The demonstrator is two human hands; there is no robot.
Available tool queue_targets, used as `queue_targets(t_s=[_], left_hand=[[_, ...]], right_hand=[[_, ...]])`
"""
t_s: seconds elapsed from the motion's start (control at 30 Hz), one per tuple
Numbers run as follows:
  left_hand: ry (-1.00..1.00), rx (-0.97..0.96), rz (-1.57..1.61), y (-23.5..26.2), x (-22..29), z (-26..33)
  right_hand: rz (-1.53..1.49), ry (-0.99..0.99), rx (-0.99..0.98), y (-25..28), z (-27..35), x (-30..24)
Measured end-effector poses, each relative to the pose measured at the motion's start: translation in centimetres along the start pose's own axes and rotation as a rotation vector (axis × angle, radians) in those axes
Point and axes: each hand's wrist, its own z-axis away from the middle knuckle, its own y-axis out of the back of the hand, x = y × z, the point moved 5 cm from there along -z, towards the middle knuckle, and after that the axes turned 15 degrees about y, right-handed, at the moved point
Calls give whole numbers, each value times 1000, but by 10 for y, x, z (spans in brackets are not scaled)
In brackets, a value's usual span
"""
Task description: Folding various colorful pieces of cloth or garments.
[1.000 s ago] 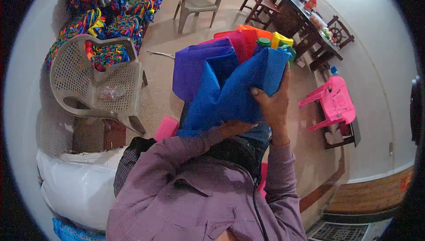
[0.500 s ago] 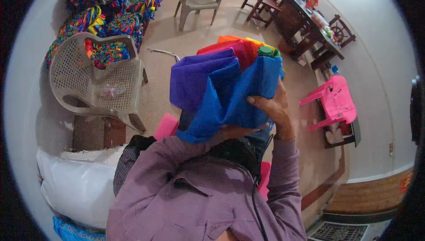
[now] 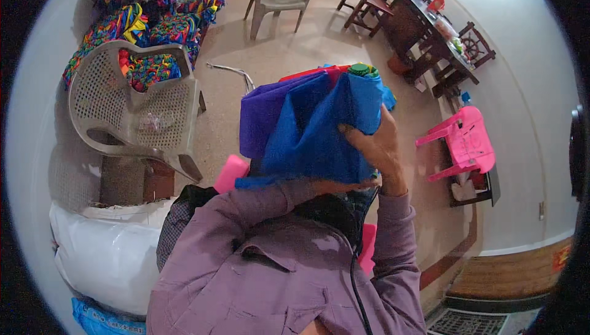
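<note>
A multicoloured cloth (image 3: 313,129), partly wound into a roll, is held upright in front of my body. Purple and blue panels hang loosely to the left, with red behind them. The roll's top end shows a tight green coil. My right hand (image 3: 380,147) wraps round the roll's right side, its thumb pressed on the blue layer. At the roll's lower end, my left hand (image 3: 345,185) is closed against the cloth, its fingers mostly hidden. Blue fabric drapes over the left wrist.
Grey plastic armchairs (image 3: 157,110) (image 3: 276,0) stand left and ahead. Bundles of colourful fabric strips (image 3: 175,34) are piled at the far left. A pink stool (image 3: 470,141) is on the right. Beyond it stands a dark wooden table (image 3: 424,12). A white sack (image 3: 104,258) lies near left.
The roll has turned and shifted slightly left; the orange and yellow panels behind have dropped mostly out of sight. A blue edge now extends farther left over my left wrist.
</note>
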Motion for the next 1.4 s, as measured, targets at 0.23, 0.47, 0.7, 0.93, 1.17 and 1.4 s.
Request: queue_targets(t_s=[0.23,0.47,0.7,0.93,1.17,1.4], left_hand=[[-21,-79,-59,10,10,9],[-28,320,504,22,7,4],[-5,517,959,85,17,23],[-38,959,803,176,-3,55],[72,725,1044,170,-25,38],[-36,543,1170,163,-17,33]], right_hand=[[187,53,96,8,-4,5],[571,-25,125,46,-29,-3],[1021,154,76,101,-19,22],[950,110,10,102,10,33],[844,132,-53,86,23,29],[782,92,-83,73,33,37]])
